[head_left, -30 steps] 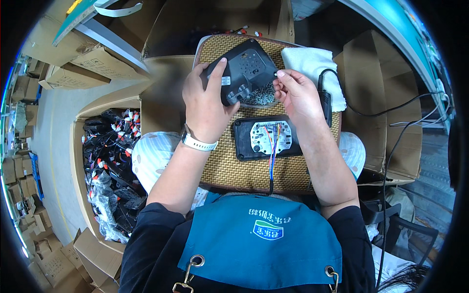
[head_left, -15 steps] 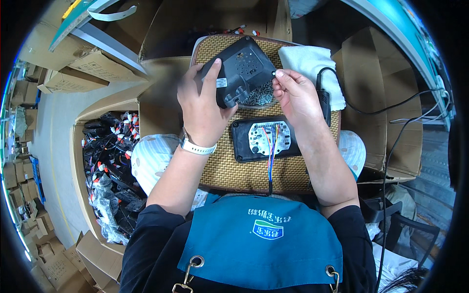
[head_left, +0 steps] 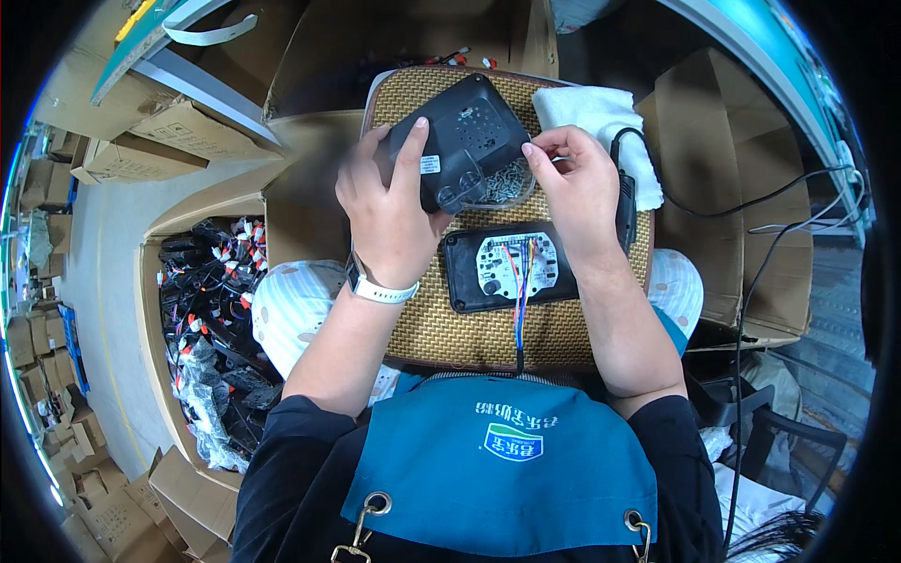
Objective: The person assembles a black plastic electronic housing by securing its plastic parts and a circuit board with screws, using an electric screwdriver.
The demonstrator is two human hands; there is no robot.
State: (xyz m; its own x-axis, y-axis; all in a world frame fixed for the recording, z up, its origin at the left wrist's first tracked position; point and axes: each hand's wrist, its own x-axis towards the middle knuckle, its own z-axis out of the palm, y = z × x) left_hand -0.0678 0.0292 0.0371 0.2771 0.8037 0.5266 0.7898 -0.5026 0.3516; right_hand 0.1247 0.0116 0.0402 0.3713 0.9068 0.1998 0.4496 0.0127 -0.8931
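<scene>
My left hand (head_left: 387, 211) grips a black plastic housing (head_left: 483, 131) with a perforated patch, round bosses and a small white label. It is held tilted over the far part of the woven mat. My right hand (head_left: 577, 178) is pinched at the housing's right corner; whatever lies between the fingertips is too small or hidden to make out. Under the housing, partly covered, sits a clear dish of small screws (head_left: 511, 185). Nearer me lies a black panel (head_left: 465, 281) with a white circuit board (head_left: 507, 267) and coloured wires running toward my apron.
A white folded cloth (head_left: 591, 113) lies at the mat's far right, beside a black corded tool (head_left: 626, 211) whose cable runs right. At left stands a carton (head_left: 150, 319) full of black parts and cables. An open carton (head_left: 694, 188) stands at right.
My right fingertips have shifted slightly and now press closer to the housing's corner. The housing has turned and dipped a little in my left hand. The panel with the board stays put.
</scene>
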